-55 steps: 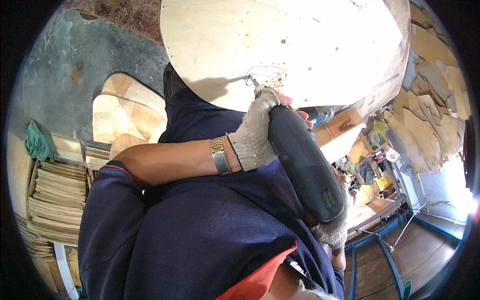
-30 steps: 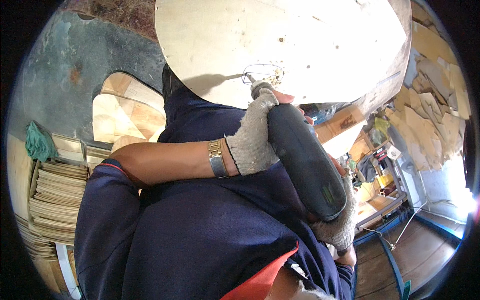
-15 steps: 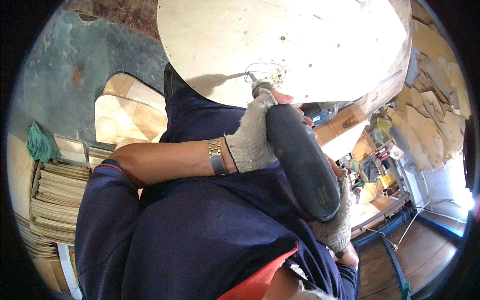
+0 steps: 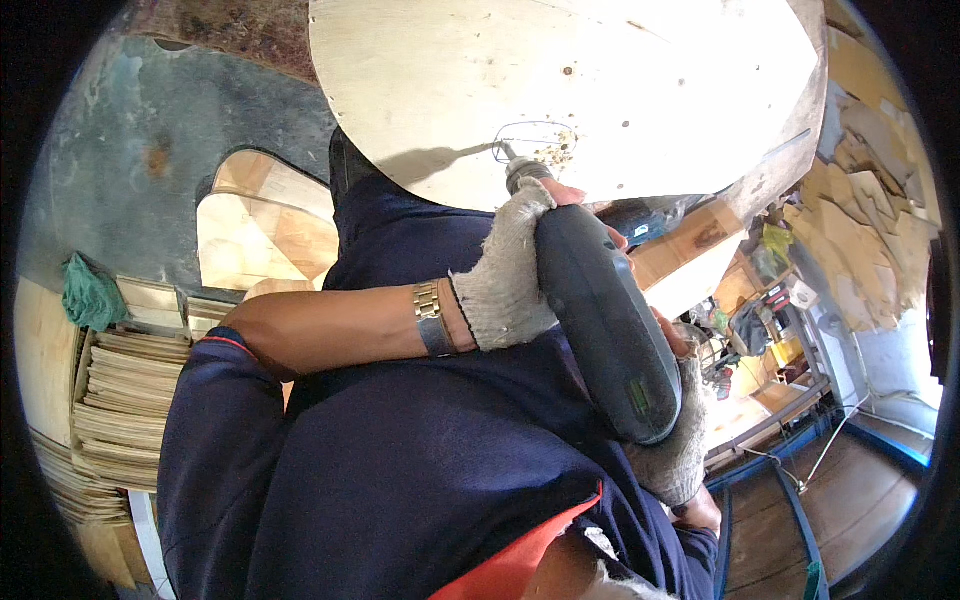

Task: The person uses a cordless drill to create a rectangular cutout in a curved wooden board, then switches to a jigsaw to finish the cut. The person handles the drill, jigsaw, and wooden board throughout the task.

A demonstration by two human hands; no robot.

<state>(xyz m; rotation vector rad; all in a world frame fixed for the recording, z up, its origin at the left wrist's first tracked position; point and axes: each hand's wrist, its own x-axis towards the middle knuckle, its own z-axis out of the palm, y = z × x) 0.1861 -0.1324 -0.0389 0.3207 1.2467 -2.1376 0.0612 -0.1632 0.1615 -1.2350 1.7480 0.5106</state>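
My left hand, in a fingerless grey glove, is wrapped round the front of a long dark power tool. My right hand, also gloved, grips its rear, largely hidden behind it. The metal bit at the tool's tip meets a large pale, round-edged wooden board inside a hand-drawn rounded outline, with wood chips scattered beside it. Whether the bit is sunk into the wood I cannot tell.
Cut plywood shapes lie at the left, near a green cloth and stacked thin panels. A wooden box is beside the board. Scrap sheets, a cluttered rack and blue metal framing are at the right.
The tool and both hands keep their grip, with only a slight shift of the tool's rear and my right hand. The view has shifted slightly against the surroundings.
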